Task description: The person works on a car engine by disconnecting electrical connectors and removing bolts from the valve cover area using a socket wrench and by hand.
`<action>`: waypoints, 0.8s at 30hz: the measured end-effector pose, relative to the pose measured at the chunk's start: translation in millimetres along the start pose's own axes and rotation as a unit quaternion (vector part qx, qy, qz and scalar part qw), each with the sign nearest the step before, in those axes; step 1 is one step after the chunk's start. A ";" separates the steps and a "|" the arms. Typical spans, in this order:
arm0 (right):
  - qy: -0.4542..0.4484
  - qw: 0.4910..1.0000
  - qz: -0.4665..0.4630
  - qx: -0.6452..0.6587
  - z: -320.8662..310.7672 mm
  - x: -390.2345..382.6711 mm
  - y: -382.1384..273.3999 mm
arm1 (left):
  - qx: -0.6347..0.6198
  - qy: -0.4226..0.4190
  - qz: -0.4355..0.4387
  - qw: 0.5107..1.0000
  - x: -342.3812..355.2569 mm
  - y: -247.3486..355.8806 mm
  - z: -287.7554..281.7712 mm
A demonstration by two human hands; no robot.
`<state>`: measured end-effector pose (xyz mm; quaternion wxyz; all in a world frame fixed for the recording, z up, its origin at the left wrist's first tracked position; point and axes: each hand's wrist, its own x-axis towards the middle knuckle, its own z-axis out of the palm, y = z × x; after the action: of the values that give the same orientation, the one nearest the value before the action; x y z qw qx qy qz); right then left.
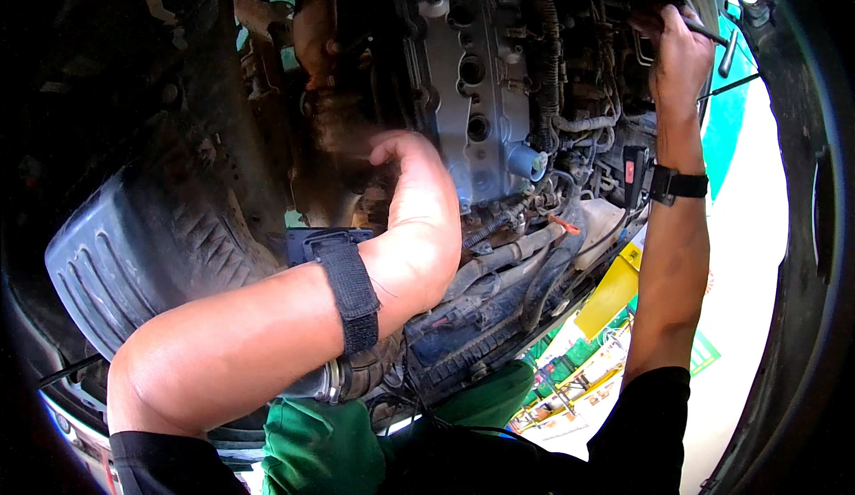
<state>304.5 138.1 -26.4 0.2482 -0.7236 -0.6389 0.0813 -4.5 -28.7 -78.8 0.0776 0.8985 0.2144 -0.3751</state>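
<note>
Care beside the grey valve cover should help; I cannot tell what the left hand or right hand has in its grip.

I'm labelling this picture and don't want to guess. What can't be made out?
In the head view:
1. Left hand: fingertips blurred and in shadow; contact unclear.
2. Right hand: fingertips lost in shadow; grip unclear.
3. Dark bar: one end hidden by that hand.
4. Ribbed grey cover: lower part blocked by the left forearm.
</note>
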 end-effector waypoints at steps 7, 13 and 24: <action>-0.036 0.973 0.071 0.218 2.9 2.1 13.5 | 0.002 0.003 -0.011 1.000 2.4 2.7 0.0; -0.132 0.972 -0.020 0.192 -11.0 7.5 28.0 | 0.015 0.005 0.006 1.000 1.4 3.9 1.7; 0.001 0.962 0.069 0.264 -10.7 -73.1 -55.2 | 0.014 0.051 -0.043 0.998 -0.4 1.7 3.7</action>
<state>247.8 68.2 -6.2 0.4247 -0.6747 -0.5432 0.2632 -6.3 -31.5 -81.1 0.0377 0.9072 0.2515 -0.3352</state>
